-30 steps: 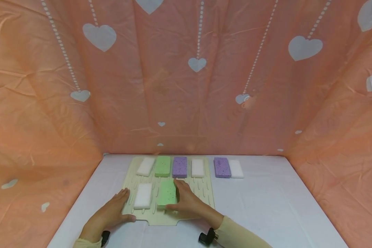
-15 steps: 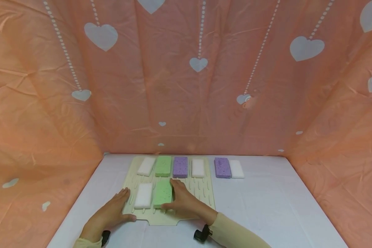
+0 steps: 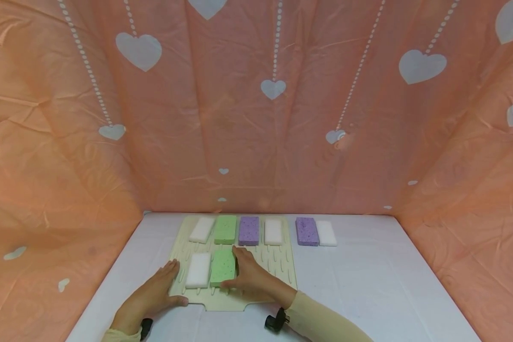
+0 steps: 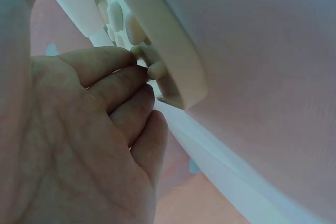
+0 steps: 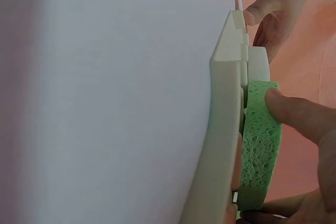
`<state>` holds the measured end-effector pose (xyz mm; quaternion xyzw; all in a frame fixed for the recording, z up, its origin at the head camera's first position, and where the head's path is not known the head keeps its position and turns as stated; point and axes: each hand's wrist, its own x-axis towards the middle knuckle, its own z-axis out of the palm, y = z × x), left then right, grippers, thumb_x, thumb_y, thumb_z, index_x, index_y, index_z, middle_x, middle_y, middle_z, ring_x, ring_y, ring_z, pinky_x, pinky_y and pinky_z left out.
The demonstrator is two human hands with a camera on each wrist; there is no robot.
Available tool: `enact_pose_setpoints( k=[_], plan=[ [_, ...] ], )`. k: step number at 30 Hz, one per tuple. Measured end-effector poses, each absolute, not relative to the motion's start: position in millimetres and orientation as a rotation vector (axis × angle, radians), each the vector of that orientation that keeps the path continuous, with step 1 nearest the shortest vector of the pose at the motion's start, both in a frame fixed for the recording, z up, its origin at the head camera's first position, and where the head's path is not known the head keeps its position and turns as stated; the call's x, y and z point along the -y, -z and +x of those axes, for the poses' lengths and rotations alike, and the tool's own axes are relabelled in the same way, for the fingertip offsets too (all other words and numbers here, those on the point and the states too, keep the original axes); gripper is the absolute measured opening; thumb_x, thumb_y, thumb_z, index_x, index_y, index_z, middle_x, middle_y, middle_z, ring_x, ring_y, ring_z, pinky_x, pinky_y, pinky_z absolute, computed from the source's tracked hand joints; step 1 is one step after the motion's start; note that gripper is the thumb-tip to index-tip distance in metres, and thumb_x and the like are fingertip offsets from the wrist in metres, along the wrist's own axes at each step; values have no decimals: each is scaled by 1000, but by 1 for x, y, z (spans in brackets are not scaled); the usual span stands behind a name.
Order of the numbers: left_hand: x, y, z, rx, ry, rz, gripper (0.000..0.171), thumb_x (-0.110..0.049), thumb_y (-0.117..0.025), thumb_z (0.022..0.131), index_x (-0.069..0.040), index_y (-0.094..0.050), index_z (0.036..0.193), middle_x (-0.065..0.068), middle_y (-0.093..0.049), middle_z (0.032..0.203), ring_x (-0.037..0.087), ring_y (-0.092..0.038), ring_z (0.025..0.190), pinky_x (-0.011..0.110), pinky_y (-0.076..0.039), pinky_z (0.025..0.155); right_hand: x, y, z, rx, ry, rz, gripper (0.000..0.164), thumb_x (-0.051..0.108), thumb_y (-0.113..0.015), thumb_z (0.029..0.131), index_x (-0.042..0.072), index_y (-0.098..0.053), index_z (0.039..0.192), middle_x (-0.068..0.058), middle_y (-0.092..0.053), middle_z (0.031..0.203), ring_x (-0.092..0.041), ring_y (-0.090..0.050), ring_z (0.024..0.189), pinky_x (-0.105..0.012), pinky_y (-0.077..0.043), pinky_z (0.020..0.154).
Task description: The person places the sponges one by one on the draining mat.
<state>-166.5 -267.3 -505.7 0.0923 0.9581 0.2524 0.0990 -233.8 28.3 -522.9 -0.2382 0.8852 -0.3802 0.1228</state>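
My right hand [image 3: 256, 275] grips the near green sponge [image 3: 222, 267], thumb at its near end and fingers by its far right corner. In the right wrist view the thumb presses the end of this porous sponge, which lies over the raised ridges of a cream board [image 3: 224, 305]. Just left of it lies a white sponge [image 3: 198, 270], almost alongside. My left hand [image 3: 154, 290] rests at the board's left edge, fingers extended and thumb by the near corner. In the left wrist view its fingertips are right at the board's rim [image 4: 168, 40].
Along the board's back lie a white sponge [image 3: 202, 230], a green one [image 3: 225, 230], a purple one [image 3: 249, 231] and another white one [image 3: 273, 232]. Right of the board, a purple sponge [image 3: 307, 232] and a white sponge [image 3: 327, 233] lie side by side on the white table [image 3: 367, 285].
My right hand has slid the near green sponge leftward, closing most of the gap to the white sponge beside it. The left hand has stayed in place.
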Motion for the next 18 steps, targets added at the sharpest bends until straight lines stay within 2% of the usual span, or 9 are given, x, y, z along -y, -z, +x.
enact_pose_setpoints(
  k=[4, 14, 18],
  plan=[
    [267, 506, -167, -2835, -750, 277, 124, -50, -94, 73, 19, -34, 157, 40, -29, 166, 57, -25, 156, 69, -26, 125, -28, 523, -234, -2587, 1099, -704, 119, 44, -95, 82, -1, -26, 168, -17, -38, 168, -33, -38, 155, -50, -36, 126],
    [268, 508, -166, -2846, -754, 294, 124, -51, -94, 73, 19, -34, 157, 41, -29, 165, 59, -25, 155, 71, -27, 123, -31, 520, -232, -2576, 1105, -688, 123, 46, -94, 83, 2, -20, 171, -17, -27, 175, -36, -25, 162, -55, -30, 128],
    [268, 508, -166, -2851, -751, 294, 124, -51, -94, 73, 19, -34, 157, 41, -29, 165, 60, -26, 154, 71, -27, 123, -35, 518, -233, -2609, 1097, -722, 120, 48, -92, 84, 2, -22, 170, -19, -27, 175, -36, -26, 162, -55, -28, 129]
  ],
)
